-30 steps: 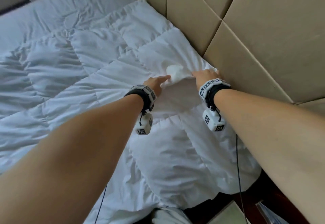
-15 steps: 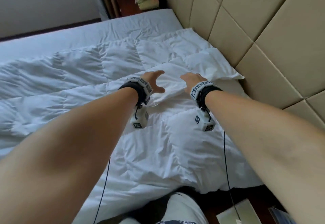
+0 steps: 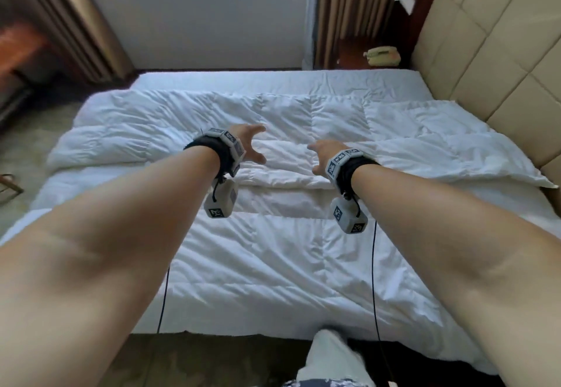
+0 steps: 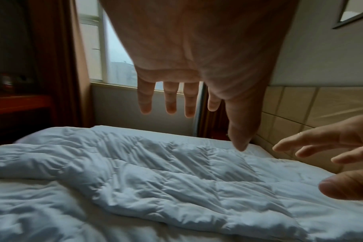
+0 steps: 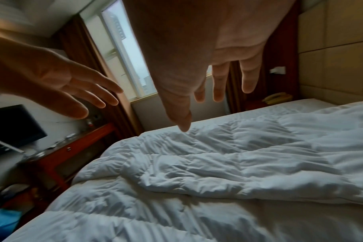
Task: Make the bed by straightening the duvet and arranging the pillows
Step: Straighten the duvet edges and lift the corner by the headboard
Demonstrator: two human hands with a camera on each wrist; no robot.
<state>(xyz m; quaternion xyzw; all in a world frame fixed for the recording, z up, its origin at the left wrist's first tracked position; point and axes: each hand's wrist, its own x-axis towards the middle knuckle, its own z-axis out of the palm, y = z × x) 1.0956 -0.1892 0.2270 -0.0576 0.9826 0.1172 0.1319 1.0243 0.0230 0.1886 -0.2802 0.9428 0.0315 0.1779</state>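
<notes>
One duvet (image 3: 291,131) is all I count on the bed (image 3: 273,81); no pillow shows in any view. It is white and quilted, and it lies doubled over: a folded band runs with its long axis from the foot end on my left across to the padded headboard (image 3: 491,52) on my right, its loose corner pointing at the headboard. The lower layer spreads toward me to the near bed edge. Two hands hang above the fold, apart from the cloth. My left hand (image 3: 247,144) is spread wide, fingers (image 4: 170,98) straight and holding nothing. My right hand (image 3: 323,153) is equally wide and empty, fingers (image 5: 218,85) splayed. One telephone (image 3: 383,55) sits beyond the bed's far corner.
</notes>
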